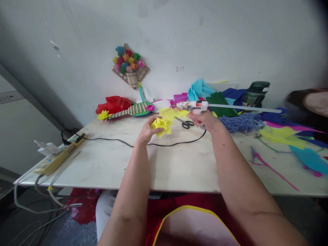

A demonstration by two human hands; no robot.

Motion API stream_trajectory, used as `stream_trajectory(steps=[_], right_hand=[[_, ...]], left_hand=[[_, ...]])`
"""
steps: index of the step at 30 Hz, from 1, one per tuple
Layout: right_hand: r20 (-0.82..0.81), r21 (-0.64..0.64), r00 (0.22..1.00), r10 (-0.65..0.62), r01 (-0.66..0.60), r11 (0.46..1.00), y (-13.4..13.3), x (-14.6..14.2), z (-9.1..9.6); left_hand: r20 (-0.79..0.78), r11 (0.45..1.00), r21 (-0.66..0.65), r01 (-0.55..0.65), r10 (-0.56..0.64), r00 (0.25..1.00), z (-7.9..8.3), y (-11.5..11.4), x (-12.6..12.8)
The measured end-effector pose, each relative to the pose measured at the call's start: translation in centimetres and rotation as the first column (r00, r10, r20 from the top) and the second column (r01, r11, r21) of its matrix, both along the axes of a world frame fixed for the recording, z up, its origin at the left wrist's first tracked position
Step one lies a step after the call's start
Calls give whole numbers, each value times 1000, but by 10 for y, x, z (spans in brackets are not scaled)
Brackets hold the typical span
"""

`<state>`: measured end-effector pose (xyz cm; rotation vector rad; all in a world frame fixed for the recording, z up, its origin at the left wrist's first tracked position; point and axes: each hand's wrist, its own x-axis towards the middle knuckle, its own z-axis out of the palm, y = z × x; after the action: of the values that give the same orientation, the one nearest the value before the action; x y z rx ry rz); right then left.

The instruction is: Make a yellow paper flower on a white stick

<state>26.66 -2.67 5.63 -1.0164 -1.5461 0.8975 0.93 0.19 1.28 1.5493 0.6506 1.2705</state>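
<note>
Between the fingers of my left hand [148, 131] is a yellow paper flower [162, 125], raised over the table. My right hand [206, 120] is wrapped round the handle of a white hot glue gun [192, 105], whose nozzle points left. A long translucent glue stick [246, 108] juts out of its back to the right. Black-handled scissors [186, 124] lie just left of my right hand, beside a sheet of yellow crepe paper [167, 113]. A thin wooden stick [198, 134] rests below the scissors.
A green guitar-shaped craft [133, 110] lies at the back left, before a red plastic bag [115, 103]. The black cord [171, 145] runs across the table to a power strip [60, 155]. Coloured paper [222, 104], blue shredded strands [238, 122] and a dark bottle [256, 94] crowd the right.
</note>
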Motion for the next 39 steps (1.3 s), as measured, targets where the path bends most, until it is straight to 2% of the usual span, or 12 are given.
stream_trajectory(steps=[3, 6, 9, 13, 21, 23, 25, 28, 30, 31, 34, 39], right_hand=[[146, 28, 969, -197, 195, 980, 9, -4, -8], [448, 142, 832, -328, 295, 945, 18, -10, -19], [715, 141, 640, -281, 261, 955, 22, -20, -30], [850, 88, 499, -171, 186, 979, 26, -37, -42], [939, 73, 328, -101, 95, 993, 29, -51, -53], [930, 94, 344, -129, 118, 989, 26, -48, -47], [885, 163, 415, -212, 151, 975, 21, -46, -38], [667, 233, 669, -328, 231, 945, 14, -45, -22], [433, 187, 865, -252, 187, 964, 9, -47, -14], [325, 161, 926, -193, 147, 976, 7, -48, -12], [134, 76, 989, -64, 54, 996, 2, -53, -8], [111, 19, 994, -14, 12, 1000, 0, -56, -8]], left_hand=[[41, 1000, 6, -5, 4, 999, 3, -2, -1], [104, 999, 18, -43, 41, 994, 7, -3, -2], [143, 997, 32, -67, 62, 988, 8, -3, -4], [178, 997, 30, -65, 59, 982, 6, -2, -3], [128, 999, 32, -32, 28, 991, 7, -5, 2], [94, 999, 40, -34, 30, 995, 6, -5, 2], [65, 998, 46, -30, 27, 998, 5, -4, 2], [42, 999, 54, -1, -1, 999, 3, -4, 3], [10, 998, 63, 21, -21, 1000, 3, -3, 5], [-14, 997, 68, 29, -28, 1000, 3, -4, 7], [-79, 996, 79, 45, -39, 996, 3, -5, 11], [-128, 995, 85, 60, -49, 990, 5, -8, 16]])
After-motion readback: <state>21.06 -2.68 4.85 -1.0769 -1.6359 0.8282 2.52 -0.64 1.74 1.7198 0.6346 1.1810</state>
